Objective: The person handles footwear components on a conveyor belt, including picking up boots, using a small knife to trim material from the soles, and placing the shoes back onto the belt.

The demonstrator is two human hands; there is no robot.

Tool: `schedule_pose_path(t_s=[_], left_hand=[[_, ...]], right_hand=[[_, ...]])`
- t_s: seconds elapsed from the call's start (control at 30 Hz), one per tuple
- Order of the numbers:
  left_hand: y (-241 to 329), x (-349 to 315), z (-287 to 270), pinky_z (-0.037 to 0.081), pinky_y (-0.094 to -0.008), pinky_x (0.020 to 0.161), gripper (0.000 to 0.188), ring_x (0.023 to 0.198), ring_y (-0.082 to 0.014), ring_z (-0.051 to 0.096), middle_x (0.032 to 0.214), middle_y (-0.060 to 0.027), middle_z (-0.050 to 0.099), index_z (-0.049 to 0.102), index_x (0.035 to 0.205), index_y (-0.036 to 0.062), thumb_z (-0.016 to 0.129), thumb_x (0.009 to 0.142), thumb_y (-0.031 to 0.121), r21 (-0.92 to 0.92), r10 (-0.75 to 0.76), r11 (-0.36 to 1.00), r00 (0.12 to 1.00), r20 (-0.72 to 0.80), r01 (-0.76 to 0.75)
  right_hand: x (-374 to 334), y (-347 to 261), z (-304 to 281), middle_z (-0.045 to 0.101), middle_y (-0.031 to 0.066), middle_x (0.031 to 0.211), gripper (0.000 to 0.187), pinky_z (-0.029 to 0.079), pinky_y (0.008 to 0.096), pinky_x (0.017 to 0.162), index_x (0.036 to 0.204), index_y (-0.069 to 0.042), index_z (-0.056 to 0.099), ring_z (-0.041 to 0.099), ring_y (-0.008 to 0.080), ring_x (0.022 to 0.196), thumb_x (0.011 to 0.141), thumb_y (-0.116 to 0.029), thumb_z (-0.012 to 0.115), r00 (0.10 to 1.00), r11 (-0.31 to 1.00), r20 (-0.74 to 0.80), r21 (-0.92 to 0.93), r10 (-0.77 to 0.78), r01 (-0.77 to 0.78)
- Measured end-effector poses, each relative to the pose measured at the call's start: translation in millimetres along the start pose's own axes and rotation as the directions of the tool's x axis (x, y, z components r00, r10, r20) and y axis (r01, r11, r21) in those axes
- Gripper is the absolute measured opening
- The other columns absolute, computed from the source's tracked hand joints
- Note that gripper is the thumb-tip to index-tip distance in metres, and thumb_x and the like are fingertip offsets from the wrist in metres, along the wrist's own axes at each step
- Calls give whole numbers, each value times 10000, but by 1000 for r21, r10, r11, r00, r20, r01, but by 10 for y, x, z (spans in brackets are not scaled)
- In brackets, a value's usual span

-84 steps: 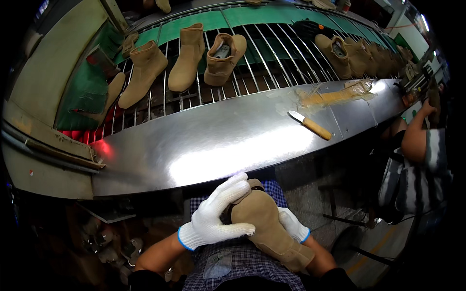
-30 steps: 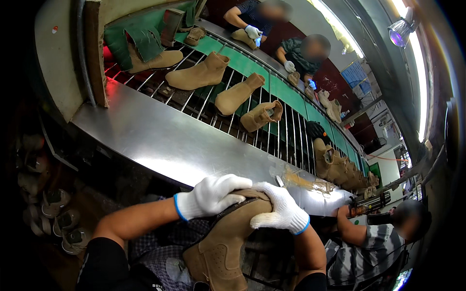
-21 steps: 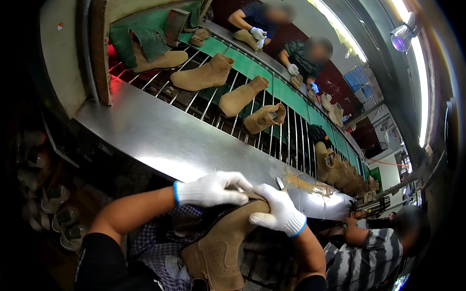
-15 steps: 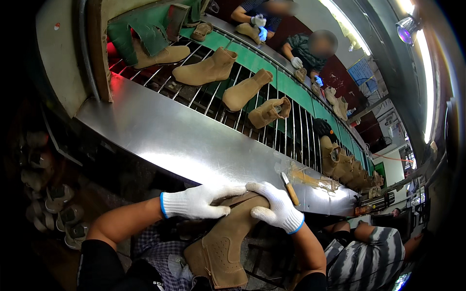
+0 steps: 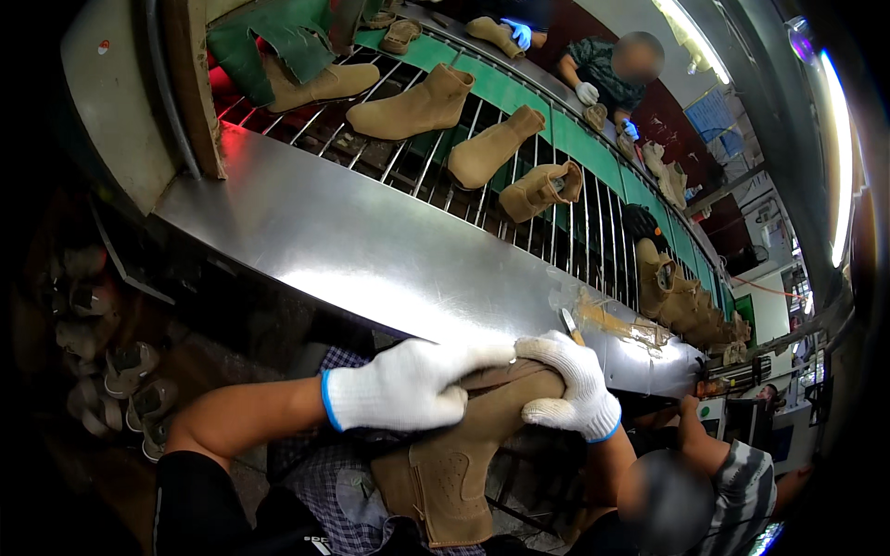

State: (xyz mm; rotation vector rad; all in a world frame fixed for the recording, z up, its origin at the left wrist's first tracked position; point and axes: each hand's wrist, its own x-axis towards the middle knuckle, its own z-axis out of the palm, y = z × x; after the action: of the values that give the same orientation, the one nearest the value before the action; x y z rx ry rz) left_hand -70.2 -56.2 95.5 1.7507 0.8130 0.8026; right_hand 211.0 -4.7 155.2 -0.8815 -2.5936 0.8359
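A tan suede boot [image 5: 440, 468] lies over my lap, its perforated, zippered shaft toward me and its toe by the metal ledge. White knit gloves with blue cuffs cover both hands. My left hand [image 5: 399, 382] is closed at the sole edge near the forefoot, thumb bent along the upper. Around the toe wraps my right hand [image 5: 570, 385], its thumb on the upper and its fingertips close to the left ones. The sole's underside is mostly hidden. Just beyond my right hand, a knife [image 5: 572, 326] with a wooden handle rests on the ledge, partly covered by the glove.
A shiny metal ledge [image 5: 306, 236] borders a conveyor of metal rods [image 5: 431, 171] carrying several tan boots [image 5: 417, 104]. Across it a person [image 5: 603, 79] works with gloved hands. Another person in striped clothing [image 5: 742, 482] is close on my right. Loose shoes [image 5: 130, 366] lie at lower left.
The view has shifted, so the conveyor sits further right and higher. My left fingers are more curled against the sole edge. The person on my right has leaned closer, head now in view.
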Motion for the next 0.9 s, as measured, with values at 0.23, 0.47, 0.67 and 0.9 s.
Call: schedule_pose_path(t_s=[0.23,0.47,0.67,0.9], left_hand=[[-140,12,183,646,-375,904,679,1009,-340,787,1226,-238,753,571,1520,25,647,846,8,212,180,966,975,-128,-150],[-442,-123,196,651,-377,934,711,1023,-327,792,1427,-260,665,463,1618,68,623,926,69,-29,85,996,994,-65,-87],[-284,-227,229,649,-377,957,680,1119,-339,771,1434,-237,670,527,1556,33,652,888,20,-10,112,993,984,-136,-114],[-201,-442,112,629,-369,953,841,1163,-333,762,1369,-290,688,454,1483,-80,905,845,230,-3,283,956,923,-262,-294]], right_hand=[[-18,67,-34,740,196,1150,748,586,405,950,1310,21,691,747,339,1046,825,-518,876,991,990,35,53,131,-132],[-16,176,131,731,194,1201,789,572,410,1000,1340,24,670,734,337,1114,831,-540,882,985,987,-72,62,154,-150],[-59,139,112,725,203,1221,863,566,416,1024,1401,42,627,727,323,1146,817,-530,906,990,992,-66,41,123,-121],[-126,349,973,601,178,1411,1189,479,431,1149,1670,5,289,588,294,1298,889,-789,707,887,84,-159,987,434,135]])
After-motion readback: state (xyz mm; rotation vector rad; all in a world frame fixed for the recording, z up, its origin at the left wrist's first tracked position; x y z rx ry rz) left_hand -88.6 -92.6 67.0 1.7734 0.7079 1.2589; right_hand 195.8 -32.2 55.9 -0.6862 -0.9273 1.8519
